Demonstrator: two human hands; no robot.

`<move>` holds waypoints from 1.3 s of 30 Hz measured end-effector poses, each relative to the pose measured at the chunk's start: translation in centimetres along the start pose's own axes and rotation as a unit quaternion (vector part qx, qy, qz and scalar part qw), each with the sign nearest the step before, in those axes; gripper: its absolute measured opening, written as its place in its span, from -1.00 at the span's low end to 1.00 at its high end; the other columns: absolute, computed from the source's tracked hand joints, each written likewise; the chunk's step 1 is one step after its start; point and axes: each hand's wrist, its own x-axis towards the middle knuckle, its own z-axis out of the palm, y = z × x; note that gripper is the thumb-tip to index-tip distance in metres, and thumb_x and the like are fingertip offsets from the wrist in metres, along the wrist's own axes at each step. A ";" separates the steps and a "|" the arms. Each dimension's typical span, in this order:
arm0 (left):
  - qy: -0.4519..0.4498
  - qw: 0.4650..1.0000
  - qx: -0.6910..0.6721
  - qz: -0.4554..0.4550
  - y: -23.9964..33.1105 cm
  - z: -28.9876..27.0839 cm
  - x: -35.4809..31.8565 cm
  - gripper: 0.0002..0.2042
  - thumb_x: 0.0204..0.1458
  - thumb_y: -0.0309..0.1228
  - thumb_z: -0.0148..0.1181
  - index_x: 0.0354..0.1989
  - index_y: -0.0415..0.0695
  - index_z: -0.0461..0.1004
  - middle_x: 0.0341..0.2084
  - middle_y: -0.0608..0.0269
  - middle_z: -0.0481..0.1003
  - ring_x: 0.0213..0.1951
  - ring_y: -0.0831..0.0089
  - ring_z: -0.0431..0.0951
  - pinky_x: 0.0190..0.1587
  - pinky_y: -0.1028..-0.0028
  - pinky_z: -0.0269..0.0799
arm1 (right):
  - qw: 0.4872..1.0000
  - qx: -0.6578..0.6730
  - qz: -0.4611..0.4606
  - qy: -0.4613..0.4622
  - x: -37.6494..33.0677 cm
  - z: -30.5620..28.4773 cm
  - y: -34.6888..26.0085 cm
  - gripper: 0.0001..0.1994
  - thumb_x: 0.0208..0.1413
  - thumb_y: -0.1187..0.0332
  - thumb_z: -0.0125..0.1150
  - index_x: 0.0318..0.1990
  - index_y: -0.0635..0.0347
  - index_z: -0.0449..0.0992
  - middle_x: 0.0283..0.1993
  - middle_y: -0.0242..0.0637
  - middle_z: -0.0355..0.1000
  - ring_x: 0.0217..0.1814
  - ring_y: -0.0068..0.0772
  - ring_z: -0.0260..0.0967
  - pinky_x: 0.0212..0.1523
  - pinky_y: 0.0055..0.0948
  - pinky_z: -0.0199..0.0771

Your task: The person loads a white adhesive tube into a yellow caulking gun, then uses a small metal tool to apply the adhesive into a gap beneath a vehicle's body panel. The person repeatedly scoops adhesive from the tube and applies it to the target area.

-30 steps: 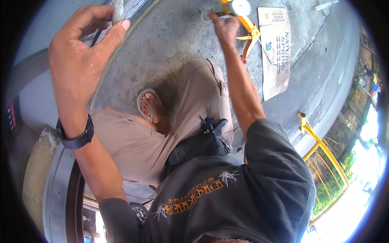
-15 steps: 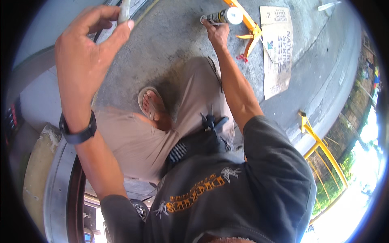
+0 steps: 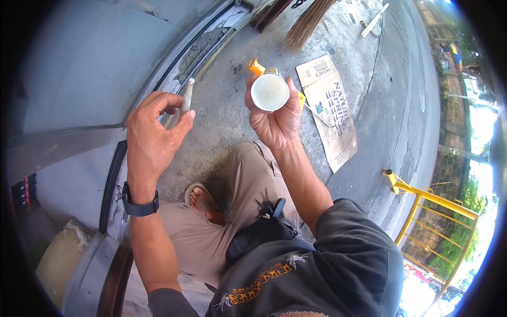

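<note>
My left hand (image 3: 158,132) pinches a whitish tapered nozzle (image 3: 187,95) between thumb and fingertips, its narrow end pointing up. My right hand (image 3: 275,119) is wrapped round a sealant cartridge (image 3: 270,92), whose round pale end faces me and hides most of its body. Behind the cartridge and hand, parts of an orange caulking gun (image 3: 256,67) show; the rest of it is covered. The two hands are held apart, above the concrete floor.
A flattened cardboard sheet (image 3: 330,113) lies right of my right hand. A stick broom (image 3: 311,24) is at the far side, with a white strip (image 3: 375,20) further right. A grey panel (image 3: 84,63) stands left, a yellow metal barrier (image 3: 443,206) right.
My right hand has brought the cartridge nearer, turning its round end toward me. The nozzle in my left hand appears lower and further right. The view has shifted, bringing in the broom.
</note>
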 end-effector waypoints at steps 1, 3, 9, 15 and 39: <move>0.002 1.000 0.002 0.000 0.0 0.0 -0.2 -0.84 -0.05 -0.49 0.42 -0.35 -0.29 0.58 -0.42 0.13 0.59 -0.35 0.35 0.56 -0.22 0.38 0.47 | 1.000 0.008 0.019 -0.007 -0.2 0.3 0.7 -0.35 0.09 0.16 0.49 0.16 0.42 0.33 0.16 0.04 0.37 0.06 -0.10 0.51 -0.19 -0.35 0.76; 0.013 1.000 -0.022 0.001 0.1 0.1 -0.5 -0.84 -0.05 -0.49 0.42 -0.36 -0.28 0.57 -0.43 0.15 0.58 -0.36 0.35 0.56 -0.21 0.38 0.47 | 0.999 -0.029 0.037 -0.008 -0.8 1.2 1.9 -0.39 0.12 0.10 0.45 0.13 0.38 0.38 0.19 0.02 0.35 0.09 -0.05 0.50 -0.17 -0.35 0.76; 0.020 0.997 -0.069 -0.014 0.0 -0.2 -0.9 -0.82 -0.04 -0.47 0.44 -0.37 -0.28 0.55 -0.46 0.18 0.57 -0.35 0.40 0.56 -0.21 0.37 0.46 | 0.997 0.017 0.076 -0.014 -1.6 3.1 4.5 -0.52 0.17 0.07 0.39 0.03 0.29 0.50 -0.02 0.00 0.54 0.03 0.09 0.55 -0.31 -0.44 0.80; -0.017 0.982 -0.180 -0.058 -0.3 -0.1 -1.2 -0.78 0.02 -0.39 0.46 -0.35 -0.29 0.57 -0.47 0.20 0.60 -0.38 0.48 0.56 -0.20 0.42 0.49 | 0.992 0.074 0.106 -0.009 -1.6 2.4 5.2 -0.54 0.19 0.09 0.39 0.10 0.21 0.54 0.23 -0.01 0.36 0.24 -0.01 0.40 -0.18 -0.45 0.75; 0.028 0.993 -0.030 -0.112 -1.7 -2.7 -2.6 -0.77 0.08 -0.33 0.44 -0.19 -0.24 0.67 -0.44 0.25 0.65 -0.37 0.59 0.58 -0.28 0.53 0.49 | 0.298 -0.785 -0.540 -0.053 0.8 5.3 -5.3 -0.67 0.08 0.49 0.37 -0.01 0.43 0.51 -0.14 0.02 0.60 -0.03 -0.05 0.60 0.02 -0.11 0.65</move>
